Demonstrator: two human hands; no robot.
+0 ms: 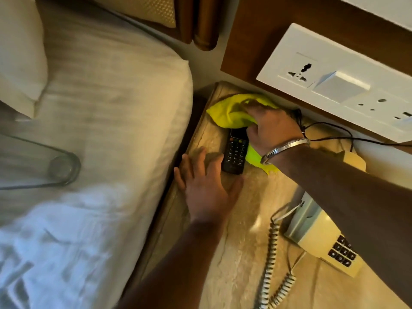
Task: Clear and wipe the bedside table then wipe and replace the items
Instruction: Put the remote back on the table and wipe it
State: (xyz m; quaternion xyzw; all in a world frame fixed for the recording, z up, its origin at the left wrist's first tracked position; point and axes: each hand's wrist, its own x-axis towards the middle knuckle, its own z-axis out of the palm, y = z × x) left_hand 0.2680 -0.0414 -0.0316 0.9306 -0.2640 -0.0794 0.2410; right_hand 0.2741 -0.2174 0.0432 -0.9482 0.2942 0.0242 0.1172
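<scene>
here the right grip (270,128) clutches the yellow cloth (229,112), half hiding the remote (235,152); left grip (207,184) flat, empty

One remote (235,152), one cloth (231,112), one telephone (321,239), one glass (63,167), two hands (205,186)

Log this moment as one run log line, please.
step: wiping bedside table | right hand: gripping yellow cloth | left hand: flat beside remote | telephone: on table
</scene>
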